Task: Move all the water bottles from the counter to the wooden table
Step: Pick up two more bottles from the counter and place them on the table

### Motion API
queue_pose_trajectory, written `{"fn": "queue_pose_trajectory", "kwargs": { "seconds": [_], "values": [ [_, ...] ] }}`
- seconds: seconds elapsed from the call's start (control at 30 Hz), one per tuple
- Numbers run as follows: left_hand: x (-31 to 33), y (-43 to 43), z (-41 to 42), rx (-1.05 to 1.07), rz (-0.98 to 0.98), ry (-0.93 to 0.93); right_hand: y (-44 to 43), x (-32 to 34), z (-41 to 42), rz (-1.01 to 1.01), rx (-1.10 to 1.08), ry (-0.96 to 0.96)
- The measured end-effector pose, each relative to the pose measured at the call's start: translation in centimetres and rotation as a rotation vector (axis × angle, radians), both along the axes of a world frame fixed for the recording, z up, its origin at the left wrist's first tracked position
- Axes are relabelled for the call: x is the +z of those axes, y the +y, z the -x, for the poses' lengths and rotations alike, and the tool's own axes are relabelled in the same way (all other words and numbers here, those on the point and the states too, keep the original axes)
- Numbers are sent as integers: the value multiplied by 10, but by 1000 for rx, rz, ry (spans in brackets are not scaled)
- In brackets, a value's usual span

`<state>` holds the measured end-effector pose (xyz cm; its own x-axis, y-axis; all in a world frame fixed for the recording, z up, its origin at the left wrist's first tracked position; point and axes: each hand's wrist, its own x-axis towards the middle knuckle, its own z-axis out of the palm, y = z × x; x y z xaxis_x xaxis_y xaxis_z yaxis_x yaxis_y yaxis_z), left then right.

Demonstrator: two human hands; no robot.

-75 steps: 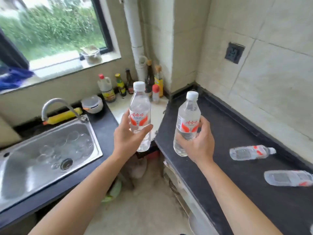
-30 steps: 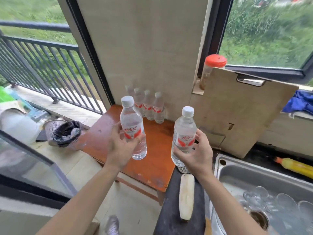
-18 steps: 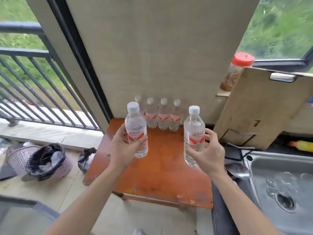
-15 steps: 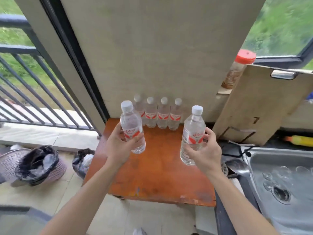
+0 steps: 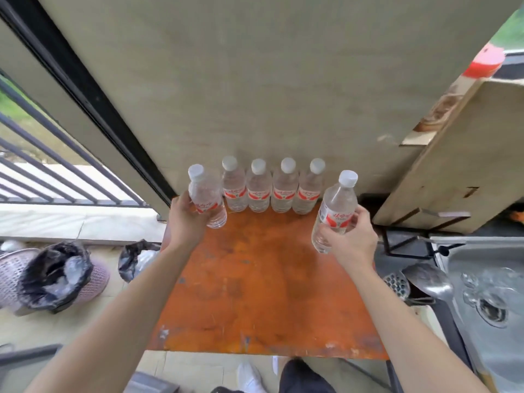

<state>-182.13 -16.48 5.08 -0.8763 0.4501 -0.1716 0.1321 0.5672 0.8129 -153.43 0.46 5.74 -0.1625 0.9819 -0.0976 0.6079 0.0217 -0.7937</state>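
While stretched forward | left hand, right hand grip bottles

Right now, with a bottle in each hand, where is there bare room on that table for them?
The wooden table is bare across its middle and front, from the row of four bottles to the near edge. That row crowds the back; only the end corners look free, where the left hand holds the left bottle and the right hand the right bottle.

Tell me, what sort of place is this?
Probably a home kitchen by a balcony: a steel sink holding glasses, a ladle beside it, and railings outside.
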Motion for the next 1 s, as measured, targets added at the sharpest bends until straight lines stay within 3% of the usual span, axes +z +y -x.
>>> {"fn": "queue_pose_trajectory", "kwargs": {
  "seconds": [0.33,0.67,0.83,1.0],
  "values": [
    [-30,37,36,10,15,-83,50,-33,34,113,-110,42],
    [-36,44,38,-16,63,-80,85,-35,44,104,18,-66],
    [-10,46,32,-61,89,-19,82,-24,45,143,99,-64],
    [51,48,20,-171,33,147,72,19,34,58,201,-22]
  ]
}}
